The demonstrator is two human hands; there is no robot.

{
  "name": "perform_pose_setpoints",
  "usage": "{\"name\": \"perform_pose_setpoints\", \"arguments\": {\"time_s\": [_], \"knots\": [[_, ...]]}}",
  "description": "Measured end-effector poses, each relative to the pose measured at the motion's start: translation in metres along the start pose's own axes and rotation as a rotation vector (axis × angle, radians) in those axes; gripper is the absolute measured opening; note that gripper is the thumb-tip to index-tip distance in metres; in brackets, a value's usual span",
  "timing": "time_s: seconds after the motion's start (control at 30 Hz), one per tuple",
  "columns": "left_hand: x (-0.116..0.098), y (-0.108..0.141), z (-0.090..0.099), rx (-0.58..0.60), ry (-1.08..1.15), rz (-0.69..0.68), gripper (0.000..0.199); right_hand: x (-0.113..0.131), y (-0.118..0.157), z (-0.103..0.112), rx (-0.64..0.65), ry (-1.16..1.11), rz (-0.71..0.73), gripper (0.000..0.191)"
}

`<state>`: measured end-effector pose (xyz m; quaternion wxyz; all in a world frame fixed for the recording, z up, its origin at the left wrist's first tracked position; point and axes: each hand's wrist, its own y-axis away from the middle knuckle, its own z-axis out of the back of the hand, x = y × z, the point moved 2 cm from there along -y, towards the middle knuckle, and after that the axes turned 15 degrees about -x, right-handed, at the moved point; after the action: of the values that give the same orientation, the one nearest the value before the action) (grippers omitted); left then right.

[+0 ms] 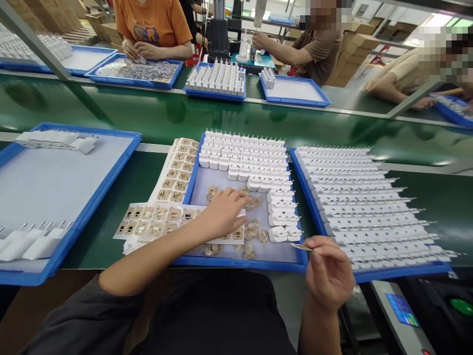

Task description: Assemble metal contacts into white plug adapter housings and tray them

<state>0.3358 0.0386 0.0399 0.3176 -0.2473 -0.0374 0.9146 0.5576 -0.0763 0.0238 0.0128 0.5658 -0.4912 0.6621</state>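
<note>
My left hand (225, 212) is over the middle blue-rimmed tray (244, 264), palm down, fingers stretched out. It lies across a sheet of beige stickers (155, 228); what is under the palm is hidden. Several loose beige rings or film scraps (253, 225) are scattered around its fingertips. My right hand (328, 271), at the tray's front right corner, pinches a thin beige sticker (301, 246) between thumb and fingers. Just behind that sticker stand white plug adapters (284, 233), arranged in rows along the tray's back and right side with metal pins sticking out.
On the right, another tray is packed with white plugs (354, 212). At left, a blue tray (121, 160) holds several adapters. A second sticker sheet (175, 170) leans by the middle tray. Beyond the green conveyor (148, 106), co-workers sit at more trays. A device with a screen (402, 309) is lower right.
</note>
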Motion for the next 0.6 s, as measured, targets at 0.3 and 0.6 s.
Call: {"name": "perform_pose_setpoints", "arguments": {"time_s": [0.3, 0.6], "knots": [[-0.079, -0.017, -0.062, 0.119, -0.029, -0.114, 0.035, -0.004, -0.003, 0.025, -0.119, 0.096, -0.025, 0.004], [-0.020, 0.027, -0.020, -0.018, 1.459, 0.759, 0.051, 0.004, 0.023, -0.013, 0.229, -0.219, -0.408, 0.006]]}}
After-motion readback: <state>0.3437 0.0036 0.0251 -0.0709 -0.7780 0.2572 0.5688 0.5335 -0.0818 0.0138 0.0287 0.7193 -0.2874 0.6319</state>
